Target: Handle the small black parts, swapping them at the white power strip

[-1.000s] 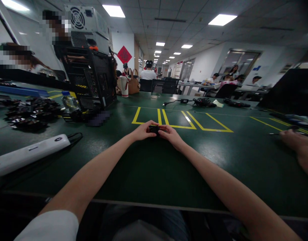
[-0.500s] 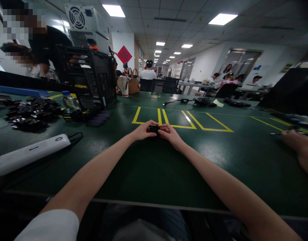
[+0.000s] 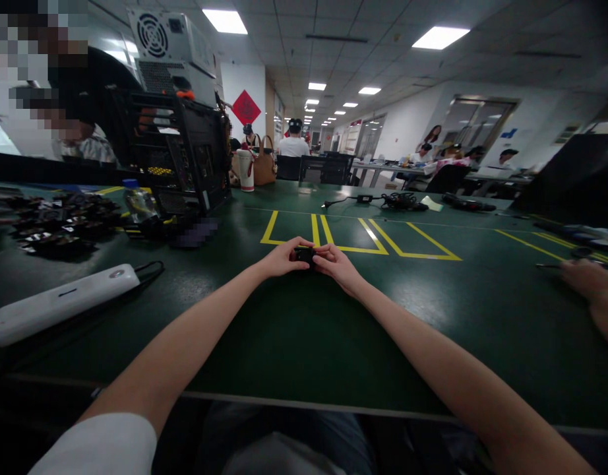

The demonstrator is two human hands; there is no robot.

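Observation:
Between my two hands is a small black object (image 3: 304, 255), its exact kind too dark and too covered to make out. My left hand (image 3: 284, 258) grips its left side between thumb and fingers. On the right side, my right hand (image 3: 334, 263) pinches it the same way. Both hands sit over the green table (image 3: 304, 343), just in front of the yellow tape outlines (image 3: 353, 249). The fingers hide much of the object's edges.
To the left lie a white oblong device (image 3: 66, 300) with a cord, a pile of black parts (image 3: 61, 221) and a bottle (image 3: 138, 201). Behind stands an open computer case (image 3: 185, 152). Coiled cables (image 3: 403, 201) lie farther back. A co-worker's hand (image 3: 588, 277) is at right.
My hands and the black object stay nearly still. At the far left a person in black leans lower, and the co-worker's hand at right shifts slightly.

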